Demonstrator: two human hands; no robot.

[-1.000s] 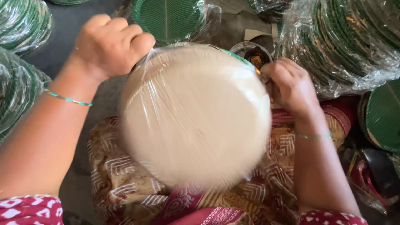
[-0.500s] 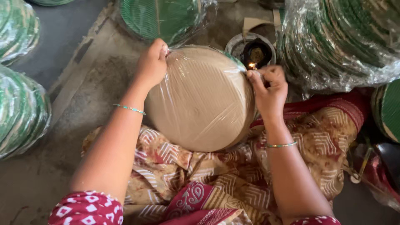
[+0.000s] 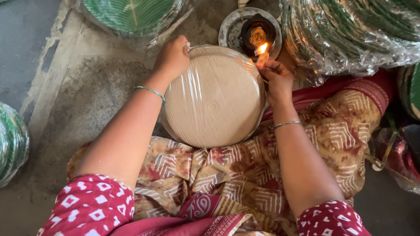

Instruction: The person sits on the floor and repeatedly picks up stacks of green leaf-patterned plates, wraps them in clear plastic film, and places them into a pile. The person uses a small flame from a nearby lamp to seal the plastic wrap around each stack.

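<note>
A round stack of tan paper plates wrapped in clear plastic film rests on my lap, plain side up. My left hand grips its far left rim. My right hand pinches the film at the far right rim, right beside a small flame. The flame burns at the near edge of a dark oil lamp that stands in a round metal dish on the floor just beyond the stack.
Plastic-wrapped stacks of green leaf-print plates lie around me: one at top centre, a big heap at top right, another at the left edge. Bare concrete floor is on the left. My patterned cloth covers my lap.
The wrapped stack has been lowered and moved away from the camera toward the lamp. My right hand now holds its rim at the flame, and both hands have shifted to the far edge.
</note>
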